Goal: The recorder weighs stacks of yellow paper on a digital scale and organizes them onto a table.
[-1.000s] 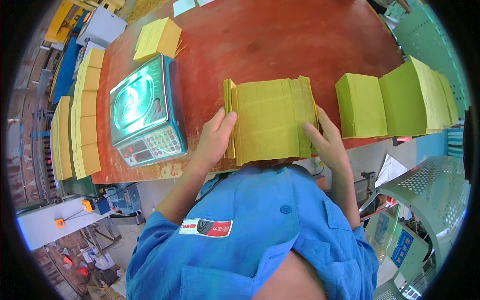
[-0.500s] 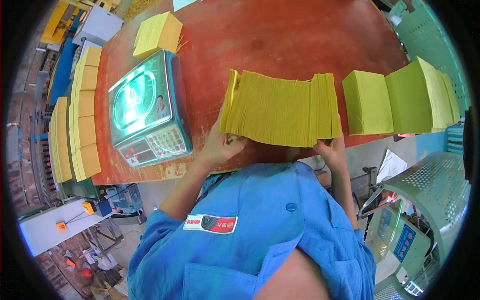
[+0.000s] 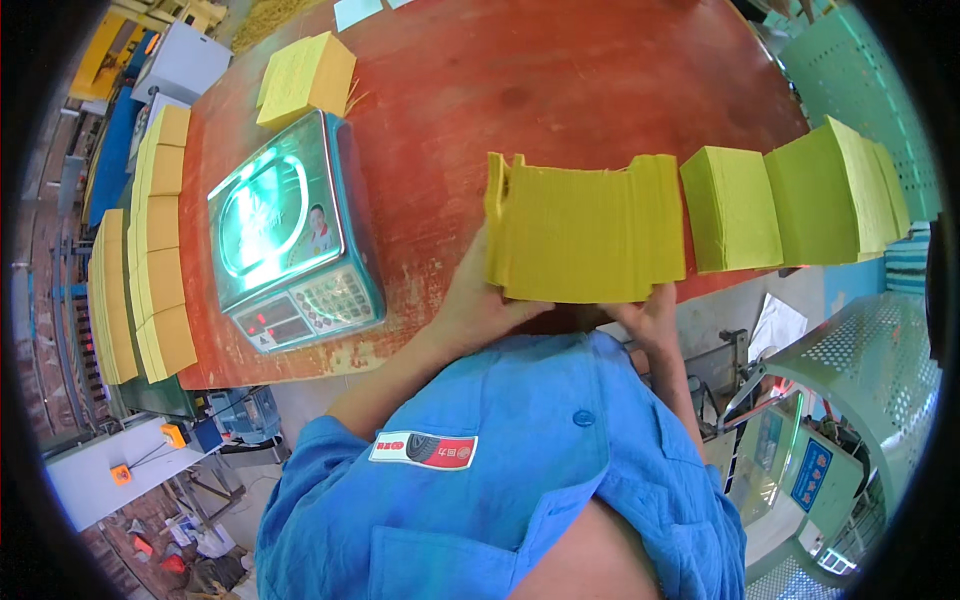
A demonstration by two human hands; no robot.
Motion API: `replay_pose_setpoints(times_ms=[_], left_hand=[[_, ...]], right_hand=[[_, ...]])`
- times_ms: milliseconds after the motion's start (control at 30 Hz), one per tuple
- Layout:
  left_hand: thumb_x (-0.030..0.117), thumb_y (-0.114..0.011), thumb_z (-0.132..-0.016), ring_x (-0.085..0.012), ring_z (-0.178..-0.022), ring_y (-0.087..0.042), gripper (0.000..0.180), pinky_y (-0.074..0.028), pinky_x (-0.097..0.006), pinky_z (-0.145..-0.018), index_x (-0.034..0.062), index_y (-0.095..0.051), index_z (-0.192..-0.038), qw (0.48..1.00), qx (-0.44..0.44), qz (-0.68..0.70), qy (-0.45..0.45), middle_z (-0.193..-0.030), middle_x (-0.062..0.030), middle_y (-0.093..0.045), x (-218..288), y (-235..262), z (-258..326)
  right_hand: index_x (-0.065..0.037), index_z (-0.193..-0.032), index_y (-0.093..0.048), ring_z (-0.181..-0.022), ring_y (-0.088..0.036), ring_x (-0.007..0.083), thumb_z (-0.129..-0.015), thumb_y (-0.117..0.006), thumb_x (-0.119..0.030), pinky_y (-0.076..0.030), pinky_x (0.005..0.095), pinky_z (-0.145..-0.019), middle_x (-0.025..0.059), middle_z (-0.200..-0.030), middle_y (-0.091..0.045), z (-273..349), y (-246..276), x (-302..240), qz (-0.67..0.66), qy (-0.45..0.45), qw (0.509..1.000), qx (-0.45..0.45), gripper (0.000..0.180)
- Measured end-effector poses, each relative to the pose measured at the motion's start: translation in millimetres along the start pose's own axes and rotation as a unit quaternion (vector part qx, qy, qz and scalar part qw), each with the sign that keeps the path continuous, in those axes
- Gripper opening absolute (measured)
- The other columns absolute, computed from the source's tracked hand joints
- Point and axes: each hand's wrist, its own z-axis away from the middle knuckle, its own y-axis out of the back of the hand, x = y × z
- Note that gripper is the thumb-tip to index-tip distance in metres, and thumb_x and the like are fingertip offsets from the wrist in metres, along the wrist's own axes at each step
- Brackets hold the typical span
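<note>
Both your hands, left hand [image 3: 470,300] and right hand [image 3: 650,312], grip a thick yellow paper stack [image 3: 585,232] at the red table's [image 3: 560,90] near edge, fingers apparently clamped underneath, squaring it.

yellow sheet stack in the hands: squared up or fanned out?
Fanned out. The yellow stack shows stepped sheet edges across its width, held from below by the left hand and right hand.

Head-worn fisheye view, looking steeply down (close) onto red table [image 3: 560,80]
</note>
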Motion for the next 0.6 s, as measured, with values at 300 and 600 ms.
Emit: replay_pose_setpoints(times_ms=[300, 600], left_hand=[[0.033, -0.058, -0.097, -0.0223, -0.128, -0.046, 0.063, -0.039, -0.035, -0.105, -0.0009, -0.033, -0.144, 0.94, 0.053, 0.326, 0.09, -0.137, -0.0153, -0.048, 42, 25, -14], [0.02, -0.049, -0.1, -0.0181, -0.112, -0.053, 0.051, -0.042, -0.033, -0.098, 0.001, -0.034, -0.145, 0.977, 0.11, 0.155, 0.1, -0.124, -0.0136, -0.055, 42, 26, -30]], right_hand=[[0.0, -0.135, -0.044, -0.118, -0.056, 0.022, -0.073, -0.086, -0.019, -0.044, 0.0372, -0.102, 0.0105, -0.127, -0.058, -3, 48, -1, -0.078, -0.054, 0.995, 0.008, 0.076], [0.0, -0.139, -0.039, -0.124, -0.052, 0.0242, -0.074, -0.086, -0.023, -0.04, 0.039, -0.106, 0.0124, -0.133, -0.054, 0, 40, -1, -0.089, -0.035, 0.995, 0.024, 0.083]])
